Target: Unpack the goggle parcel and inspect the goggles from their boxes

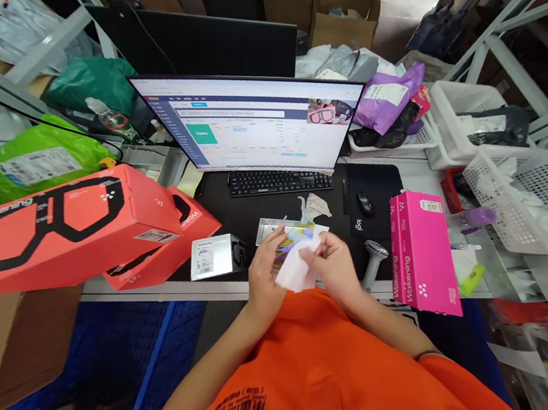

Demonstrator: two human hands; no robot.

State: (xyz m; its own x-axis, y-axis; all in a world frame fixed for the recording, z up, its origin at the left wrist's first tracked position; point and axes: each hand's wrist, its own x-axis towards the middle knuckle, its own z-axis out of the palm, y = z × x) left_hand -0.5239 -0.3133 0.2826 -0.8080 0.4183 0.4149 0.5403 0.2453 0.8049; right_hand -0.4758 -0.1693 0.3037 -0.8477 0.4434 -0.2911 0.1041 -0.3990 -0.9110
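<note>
Held in front of my orange shirt is a glossy yellow and purple piece [281, 251], partly covered by a thin white sheet [298, 269]. My left hand [265, 270] is closed on the piece's left side, its fingertips near the top edge. With thumb and fingers pinched together, my right hand [333, 265] grips the white sheet. I cannot make out whether the sheet is cloth or paper. Just beyond my hands lies an open silver-white box [265, 229]. A white Wakening box [211, 257] with a label is to the left of my left hand.
Coral Wakening boxes [151, 205] are stacked at left. A monitor [256, 128] stands behind the keyboard [279, 181]. To the right are a mouse [364, 204], a barcode scanner [375, 261], pink boxes [426, 254] and white baskets [538, 203]. Crumpled wrapping [317, 206] lies beyond my hands.
</note>
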